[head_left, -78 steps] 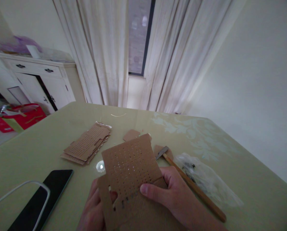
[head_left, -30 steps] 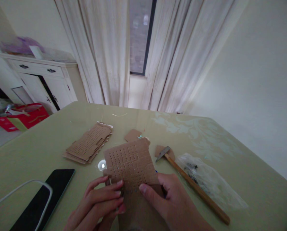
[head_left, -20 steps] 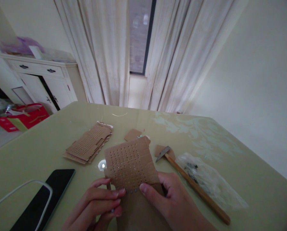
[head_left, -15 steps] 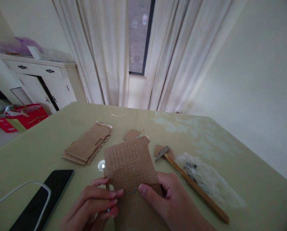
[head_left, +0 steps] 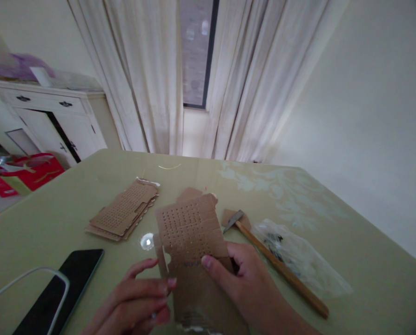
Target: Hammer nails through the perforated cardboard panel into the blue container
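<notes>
- Stack of perforated cardboard pieces (head_left: 124, 211), flat on the table (head_left: 351, 242), ahead to my left.
- Hammer (head_left: 274, 266) with wooden handle, to my right; plastic bag (head_left: 298, 260) just beside it.
- Dark phone (head_left: 64, 288), near my left.
- Red box (head_left: 23, 170) by the white cabinet (head_left: 54, 116), beyond the table.

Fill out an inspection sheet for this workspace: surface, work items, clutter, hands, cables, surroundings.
Surface: pale green table, glossy, with a faint pattern at far right.
Job's things: perforated cardboard sheet, held tilted over the near side.
Clutter: cardboard stack at left; hammer and plastic bag at right; cardboard scraps behind the sheet; phone at front left.
Hands: right hand grips the sheet, thumb on top; left hand touches its left edge with its fingertips, pinch unclear.
Cables: white cable loops over the phone.
Surroundings: curtains, window, white cabinet, red box on the floor.
</notes>
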`<state>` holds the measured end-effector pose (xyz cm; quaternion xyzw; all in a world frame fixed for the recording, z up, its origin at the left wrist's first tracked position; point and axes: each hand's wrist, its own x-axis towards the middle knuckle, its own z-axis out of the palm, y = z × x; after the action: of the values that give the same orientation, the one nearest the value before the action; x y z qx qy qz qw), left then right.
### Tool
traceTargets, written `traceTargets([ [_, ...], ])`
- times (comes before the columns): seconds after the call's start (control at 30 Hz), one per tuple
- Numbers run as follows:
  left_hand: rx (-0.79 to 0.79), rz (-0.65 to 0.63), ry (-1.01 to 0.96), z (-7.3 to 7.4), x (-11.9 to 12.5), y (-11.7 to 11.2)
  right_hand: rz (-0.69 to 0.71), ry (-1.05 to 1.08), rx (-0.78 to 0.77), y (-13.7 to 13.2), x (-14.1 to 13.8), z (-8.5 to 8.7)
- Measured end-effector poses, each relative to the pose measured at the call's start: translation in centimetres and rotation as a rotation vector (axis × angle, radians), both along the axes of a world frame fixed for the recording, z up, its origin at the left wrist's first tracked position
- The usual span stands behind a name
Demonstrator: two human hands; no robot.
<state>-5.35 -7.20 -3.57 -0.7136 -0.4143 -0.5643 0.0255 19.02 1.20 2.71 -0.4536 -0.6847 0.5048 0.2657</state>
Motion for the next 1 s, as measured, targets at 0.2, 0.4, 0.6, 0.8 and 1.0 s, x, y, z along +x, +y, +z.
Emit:
traceTargets([
  [0.2,-0.592,0.263,-0.230,0.4,-2.5,3.4,-0.086,0.053,-0.043,1.2,0.7,0.4],
  [0.4,-0.991,0.303,-0.001,-1.5,-3.4,4.6,-0.079,0.071,-0.088,1.3,0.9,0.4],
  [0.6,-0.873,0.429,0.043,-2.9,-3.3,4.5,-0.048,0.101,-0.136,1.1,0.8,0.2],
  [0.8,-0.961,0.458,0.042,-3.1,-3.3,4.7,-0.067,0.077,-0.140,1.2,0.8,-0.2],
  [1.0,-0.831,0.442,0.052,-2.2,-2.5,4.1,-0.028,0.172,-0.243,0.6,0.7,-0.1],
])
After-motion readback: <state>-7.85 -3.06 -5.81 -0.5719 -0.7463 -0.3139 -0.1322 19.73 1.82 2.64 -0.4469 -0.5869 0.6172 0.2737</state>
